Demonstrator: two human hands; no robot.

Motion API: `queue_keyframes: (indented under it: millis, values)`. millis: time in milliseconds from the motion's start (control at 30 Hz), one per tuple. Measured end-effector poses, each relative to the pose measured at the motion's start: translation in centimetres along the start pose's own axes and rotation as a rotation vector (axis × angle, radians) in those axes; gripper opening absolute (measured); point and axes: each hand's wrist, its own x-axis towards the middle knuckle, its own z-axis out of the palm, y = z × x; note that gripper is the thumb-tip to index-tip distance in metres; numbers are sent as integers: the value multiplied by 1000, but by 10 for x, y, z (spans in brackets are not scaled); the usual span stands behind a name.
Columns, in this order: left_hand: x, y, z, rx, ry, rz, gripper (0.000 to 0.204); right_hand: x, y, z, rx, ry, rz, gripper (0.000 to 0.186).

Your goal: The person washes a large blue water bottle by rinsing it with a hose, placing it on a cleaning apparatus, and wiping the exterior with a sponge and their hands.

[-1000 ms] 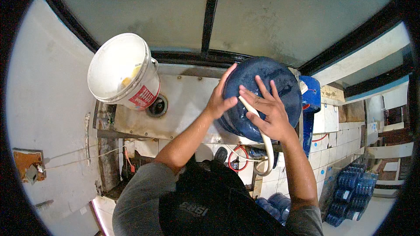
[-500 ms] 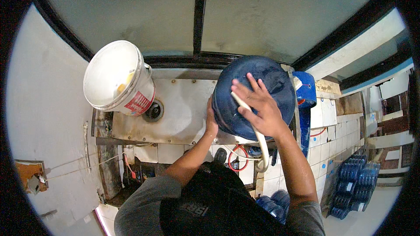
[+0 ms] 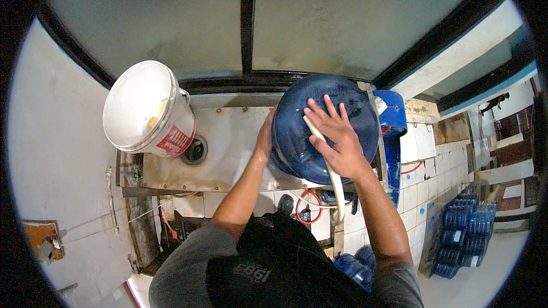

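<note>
A large dark blue water jug stands on the metal counter with its broad round end up; that end looks wet. Spread over this end is my right hand, its fingers stretched out. A cream hose lies under the thumb and palm, held against the jug, its tip near the fingertips and its other part hanging over the counter's front edge. My left hand is wrapped against the jug's left side, fingers pointing away from me; the fingertips are partly hidden by the jug.
A white bucket with something yellow inside stands left on the metal counter, beside a round drain. Dark-framed panes rise behind. Right of the jug is a blue container. Stacked blue jugs stand far right; a red hose loop hangs below.
My left hand has slid farther away from me along the jug's side. My right hand stays on top with the hose. The whole view has shifted slightly.
</note>
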Motion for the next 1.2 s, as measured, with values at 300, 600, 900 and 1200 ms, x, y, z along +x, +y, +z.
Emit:
queue_keyframes:
  millis: [300, 600, 900, 1200]
  values:
    - [14, -55, -65, -279, -87, -287, 66, 2, -4, -1, 25, -143, -212, 57]
    - [-2, -86, -57, -246, 61, -272, 70, -6, 15, -5, 58, 56, -37, 55]
    - [34, -69, -73, -285, -149, -308, 76, -6, 6, -3, 27, -116, -187, 54]
    - [32, -100, -102, -220, -209, -189, 78, 12, 2, -2, -107, -7, 48, 52]
